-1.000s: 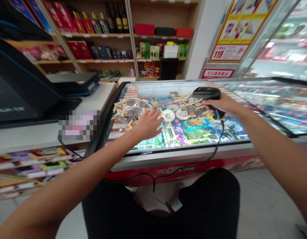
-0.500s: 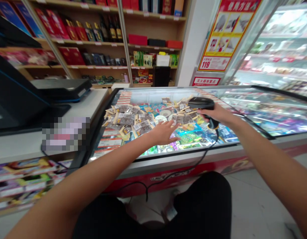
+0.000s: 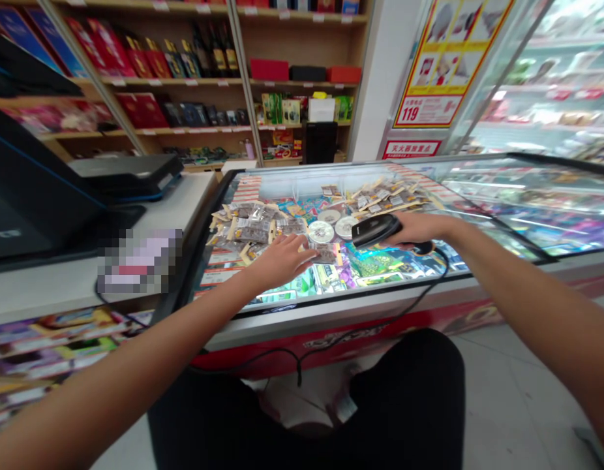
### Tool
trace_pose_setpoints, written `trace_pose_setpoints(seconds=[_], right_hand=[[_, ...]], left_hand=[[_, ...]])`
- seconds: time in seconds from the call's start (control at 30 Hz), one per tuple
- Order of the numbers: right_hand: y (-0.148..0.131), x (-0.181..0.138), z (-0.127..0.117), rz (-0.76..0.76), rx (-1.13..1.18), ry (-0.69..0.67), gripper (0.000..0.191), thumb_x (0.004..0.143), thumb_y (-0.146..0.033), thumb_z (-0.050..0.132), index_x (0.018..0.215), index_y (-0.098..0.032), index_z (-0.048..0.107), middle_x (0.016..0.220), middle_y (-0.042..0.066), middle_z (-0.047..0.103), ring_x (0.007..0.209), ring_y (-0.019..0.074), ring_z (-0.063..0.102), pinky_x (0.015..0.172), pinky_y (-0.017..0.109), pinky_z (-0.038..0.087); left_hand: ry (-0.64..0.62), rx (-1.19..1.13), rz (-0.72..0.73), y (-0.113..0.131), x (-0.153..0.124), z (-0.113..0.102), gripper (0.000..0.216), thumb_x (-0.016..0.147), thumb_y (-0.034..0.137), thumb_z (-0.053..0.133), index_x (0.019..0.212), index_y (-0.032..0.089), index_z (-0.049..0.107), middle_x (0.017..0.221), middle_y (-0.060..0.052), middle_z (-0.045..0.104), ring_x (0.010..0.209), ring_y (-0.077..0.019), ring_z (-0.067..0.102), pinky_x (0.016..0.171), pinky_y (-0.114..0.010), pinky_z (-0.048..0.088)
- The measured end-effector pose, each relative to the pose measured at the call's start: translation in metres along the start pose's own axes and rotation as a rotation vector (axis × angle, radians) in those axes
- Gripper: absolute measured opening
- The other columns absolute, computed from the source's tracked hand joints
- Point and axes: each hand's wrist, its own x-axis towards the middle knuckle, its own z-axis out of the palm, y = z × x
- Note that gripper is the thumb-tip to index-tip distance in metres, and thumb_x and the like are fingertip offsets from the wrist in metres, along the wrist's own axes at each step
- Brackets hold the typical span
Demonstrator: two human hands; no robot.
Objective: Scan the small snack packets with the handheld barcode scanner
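My right hand [image 3: 419, 230] grips a black barcode scanner [image 3: 376, 229] by its handle, head pointing left and down over the freezer's glass lid [image 3: 331, 179]. A black cable [image 3: 414, 297] runs from it down over the freezer's front. My left hand [image 3: 281, 259] rests on the glass and pinches a small snack packet [image 3: 325, 253] just below the scanner head. Several more packets lie in a pile [image 3: 250, 225] to its left and another pile [image 3: 385, 194] at the back. Two round white discs [image 3: 331, 229] sit between the piles.
A till screen [image 3: 32, 196] and a black device [image 3: 126, 173] stand on the white counter [image 3: 184, 202] at left. Shelves of boxes and bottles [image 3: 184, 65] line the back wall. A second glass freezer [image 3: 537, 209] adjoins on the right. My dark trousers [image 3: 419, 391] show below.
My right hand has swung the scanner down and left, from over the far pile to beside my left hand. My left hand has drawn back left with one packet.
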Motion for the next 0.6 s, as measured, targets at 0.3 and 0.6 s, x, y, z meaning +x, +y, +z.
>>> trace_pose_setpoints(seconds=[0.3,0.6], right_hand=[[0.004,0.0,-0.007,-0.021,-0.003,0.025,0.039,0.07,-0.052,0.081,0.067,-0.019,0.061,0.054,0.0,0.056,0.049,0.0121,0.048,0.047,0.026,0.038],[0.021,0.008,-0.007,0.104,-0.081,0.368,0.04,0.073,-0.051,0.084,0.068,-0.02,0.06,0.052,0.002,0.056,0.05,0.015,0.05,0.049,0.029,0.038]], left_hand=[[0.043,0.033,0.02,0.0,0.001,0.002,0.033,0.107,0.034,0.046,0.131,0.026,0.067,0.123,-0.012,0.063,0.108,-0.026,0.059,0.097,-0.041,0.043],[0.039,0.221,-0.196,0.006,0.0,-0.007,0.024,0.099,0.028,0.052,0.112,0.019,0.07,0.124,-0.017,0.063,0.116,-0.0349,0.056,0.095,-0.049,0.044]])
